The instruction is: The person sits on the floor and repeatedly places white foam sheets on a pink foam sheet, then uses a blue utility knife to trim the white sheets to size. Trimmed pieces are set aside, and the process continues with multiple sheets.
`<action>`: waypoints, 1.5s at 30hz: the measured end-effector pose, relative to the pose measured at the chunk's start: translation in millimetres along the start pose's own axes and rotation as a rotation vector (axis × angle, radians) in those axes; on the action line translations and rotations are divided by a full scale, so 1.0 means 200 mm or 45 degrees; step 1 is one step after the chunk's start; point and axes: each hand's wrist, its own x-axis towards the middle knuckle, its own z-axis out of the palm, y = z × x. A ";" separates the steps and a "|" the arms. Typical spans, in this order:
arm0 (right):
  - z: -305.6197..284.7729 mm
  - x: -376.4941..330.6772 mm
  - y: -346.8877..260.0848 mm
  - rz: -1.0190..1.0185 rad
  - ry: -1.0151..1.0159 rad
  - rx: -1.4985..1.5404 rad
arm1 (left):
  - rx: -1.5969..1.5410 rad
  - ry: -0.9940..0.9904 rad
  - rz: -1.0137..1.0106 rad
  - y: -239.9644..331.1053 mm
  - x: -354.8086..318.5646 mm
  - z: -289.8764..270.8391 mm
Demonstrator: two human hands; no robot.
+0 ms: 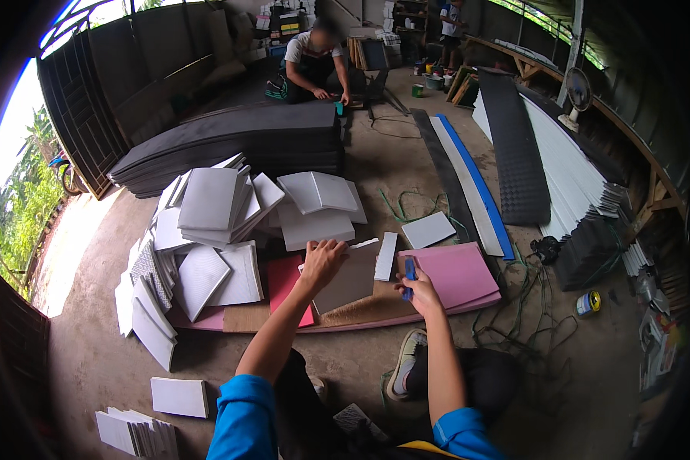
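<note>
My left hand (321, 261) presses flat on the top edge of a grey foam sheet (349, 282) that lies on a brown board (368, 310) and a red sheet (284, 280). My right hand (419, 290) grips a blue utility knife (410, 274), held upright just right of the grey sheet. A narrow white strip (386, 256) lies between the hands, farther back. A pink foam board (456, 274) sits under and right of my right hand.
Piles of white square foam pieces (207, 230) spread to the left, more at bottom left (178, 397). Black sheet stacks (238, 142) lie behind. A person (314, 65) crouches at the back. Long sheets (514, 146), green cords (514, 307), a tape roll (588, 303) are at right.
</note>
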 end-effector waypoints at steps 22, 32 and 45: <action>0.41 -0.11 0.18 -0.590 0.244 -1.813 | -0.208 -0.092 0.022 -0.01 -0.01 0.07; 0.40 -0.11 0.18 -0.693 0.220 -1.781 | -0.199 -0.060 -0.008 0.02 0.02 0.06; 0.44 0.01 0.19 -0.436 0.202 -1.806 | -0.301 0.033 0.159 0.05 0.01 0.09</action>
